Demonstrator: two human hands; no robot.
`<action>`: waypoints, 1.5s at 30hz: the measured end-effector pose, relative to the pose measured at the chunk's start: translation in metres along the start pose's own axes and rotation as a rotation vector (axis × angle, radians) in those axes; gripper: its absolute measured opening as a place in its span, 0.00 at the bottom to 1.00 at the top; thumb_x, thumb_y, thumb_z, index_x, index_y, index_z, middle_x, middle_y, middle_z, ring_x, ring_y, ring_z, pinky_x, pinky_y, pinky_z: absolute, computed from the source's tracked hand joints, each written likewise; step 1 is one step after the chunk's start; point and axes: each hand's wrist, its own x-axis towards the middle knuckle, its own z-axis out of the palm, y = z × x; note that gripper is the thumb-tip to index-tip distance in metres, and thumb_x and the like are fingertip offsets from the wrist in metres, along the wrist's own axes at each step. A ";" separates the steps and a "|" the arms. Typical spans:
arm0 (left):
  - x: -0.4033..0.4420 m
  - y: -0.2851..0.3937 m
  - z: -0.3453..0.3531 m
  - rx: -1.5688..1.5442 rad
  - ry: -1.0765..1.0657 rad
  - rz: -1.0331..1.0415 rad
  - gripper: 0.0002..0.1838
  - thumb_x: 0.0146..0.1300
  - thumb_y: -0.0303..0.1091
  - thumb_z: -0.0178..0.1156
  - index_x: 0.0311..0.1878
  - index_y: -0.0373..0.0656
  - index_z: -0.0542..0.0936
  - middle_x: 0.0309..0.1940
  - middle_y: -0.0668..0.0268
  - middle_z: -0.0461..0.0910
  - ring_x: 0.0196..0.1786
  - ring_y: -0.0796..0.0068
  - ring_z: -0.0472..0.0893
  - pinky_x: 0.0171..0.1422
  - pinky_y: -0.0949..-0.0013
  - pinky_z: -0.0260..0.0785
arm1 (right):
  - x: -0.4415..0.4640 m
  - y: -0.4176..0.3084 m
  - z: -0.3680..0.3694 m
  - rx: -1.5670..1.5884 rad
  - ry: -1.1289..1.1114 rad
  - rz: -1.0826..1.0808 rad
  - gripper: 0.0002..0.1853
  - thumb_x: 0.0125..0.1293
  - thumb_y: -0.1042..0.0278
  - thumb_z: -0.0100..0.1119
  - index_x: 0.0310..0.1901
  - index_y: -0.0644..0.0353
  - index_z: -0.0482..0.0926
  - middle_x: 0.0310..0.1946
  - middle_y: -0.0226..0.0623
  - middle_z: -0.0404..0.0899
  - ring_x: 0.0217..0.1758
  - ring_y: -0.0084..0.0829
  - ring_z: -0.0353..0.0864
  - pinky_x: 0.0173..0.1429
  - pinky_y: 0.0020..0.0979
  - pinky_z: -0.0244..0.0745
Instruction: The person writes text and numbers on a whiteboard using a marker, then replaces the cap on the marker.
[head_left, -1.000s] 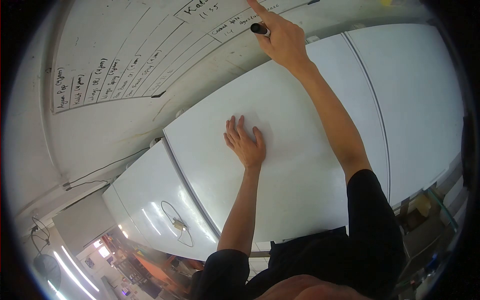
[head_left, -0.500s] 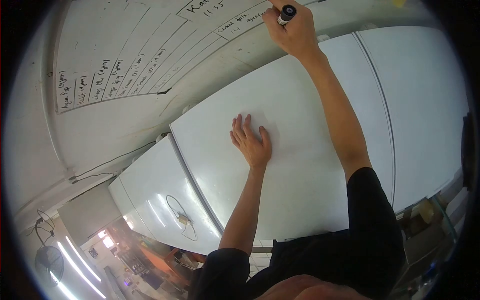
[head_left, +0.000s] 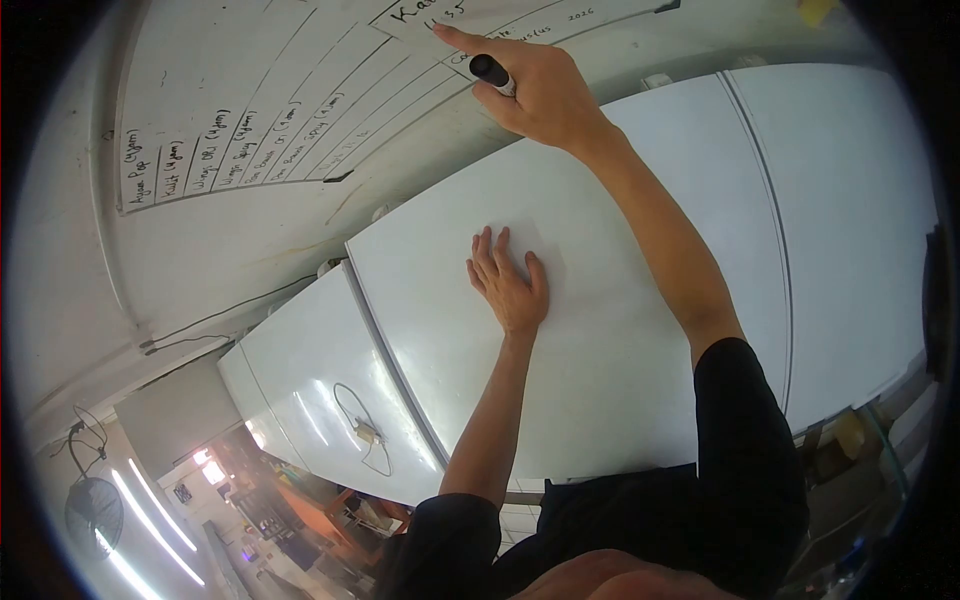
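Note:
My left hand (head_left: 508,285) rests palm down, fingers spread, on a large white lid (head_left: 600,370). My right hand (head_left: 545,90) is wrapped round a black-capped marker (head_left: 493,74), its index finger stretched toward the handwriting on the whiteboard (head_left: 250,60). The whiteboard is on the wall past the lid's far edge and carries ruled lines and black writing. My right hand covers part of the writing near its lower edge.
A white cable with a small box (head_left: 366,434) lies on the white surface at left. Another white lid (head_left: 830,200) is at right. Dark cables (head_left: 230,322) run along the wall. A fan (head_left: 95,515) stands at lower left.
My right hand first moved right along the whiteboard, then back left with the marker, its index finger now stretched out over the writing. My left hand has stayed on the lid.

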 end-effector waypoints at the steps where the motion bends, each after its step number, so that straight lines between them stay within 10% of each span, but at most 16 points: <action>1: -0.001 -0.001 0.000 0.006 -0.004 -0.004 0.30 0.72 0.38 0.59 0.76 0.43 0.71 0.79 0.50 0.65 0.84 0.44 0.59 0.86 0.36 0.43 | 0.001 -0.001 0.003 -0.006 -0.012 0.016 0.35 0.65 0.66 0.69 0.75 0.32 0.78 0.44 0.31 0.92 0.33 0.38 0.86 0.43 0.36 0.83; 10: -0.001 -0.002 -0.002 -0.033 -0.013 -0.008 0.30 0.73 0.39 0.59 0.76 0.43 0.71 0.80 0.50 0.64 0.85 0.44 0.57 0.87 0.35 0.42 | 0.000 0.009 0.014 -0.029 0.056 -0.017 0.36 0.65 0.65 0.68 0.76 0.29 0.76 0.43 0.31 0.92 0.34 0.37 0.86 0.43 0.36 0.84; 13: -0.002 -0.002 -0.002 -0.030 -0.016 -0.024 0.30 0.72 0.39 0.59 0.76 0.44 0.71 0.79 0.51 0.65 0.85 0.45 0.57 0.87 0.35 0.41 | -0.007 0.015 0.014 -0.129 0.055 -0.094 0.28 0.68 0.68 0.69 0.71 0.43 0.82 0.40 0.36 0.92 0.34 0.33 0.88 0.41 0.35 0.84; 16: -0.002 -0.003 -0.001 -0.031 -0.020 -0.026 0.31 0.72 0.39 0.59 0.76 0.45 0.70 0.80 0.51 0.64 0.86 0.45 0.57 0.87 0.34 0.41 | -0.002 0.004 0.011 0.038 -0.006 0.049 0.35 0.64 0.74 0.61 0.73 0.38 0.81 0.24 0.33 0.78 0.22 0.27 0.68 0.34 0.32 0.73; 22: -0.001 -0.001 -0.002 -0.027 -0.019 -0.027 0.30 0.71 0.38 0.61 0.75 0.43 0.72 0.80 0.52 0.64 0.86 0.45 0.58 0.87 0.33 0.42 | 0.010 0.023 0.003 0.563 0.096 0.053 0.13 0.79 0.65 0.63 0.56 0.62 0.88 0.34 0.37 0.88 0.29 0.23 0.78 0.35 0.27 0.75; 45: -0.001 -0.004 -0.001 -0.036 -0.043 -0.028 0.31 0.71 0.37 0.59 0.77 0.44 0.70 0.81 0.51 0.62 0.86 0.44 0.56 0.87 0.32 0.40 | 0.033 0.040 0.010 0.225 0.361 -0.296 0.09 0.63 0.73 0.81 0.39 0.63 0.87 0.40 0.45 0.90 0.43 0.35 0.91 0.46 0.33 0.86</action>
